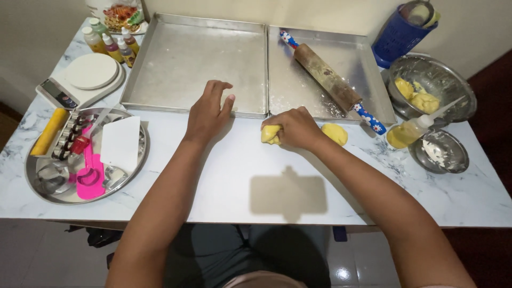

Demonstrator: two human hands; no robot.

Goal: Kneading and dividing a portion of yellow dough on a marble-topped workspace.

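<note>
Against the tray's [160,104] front rim, left hand [208,112] rests spread; right hand [296,128] pinches dough [270,134].

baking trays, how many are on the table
2. The left baking tray sits empty ahead of the left hand. The right baking tray is beside it, edges touching, with the rolling pin lying across it. None seem hidden.

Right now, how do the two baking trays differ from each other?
The left tray holds nothing, and the left hand rests on its near rim. The right tray carries a rolling pin lying diagonally, with flour scattered near it, and no hand touches it. Both are shallow, rectangular metal trays set side by side.
</note>
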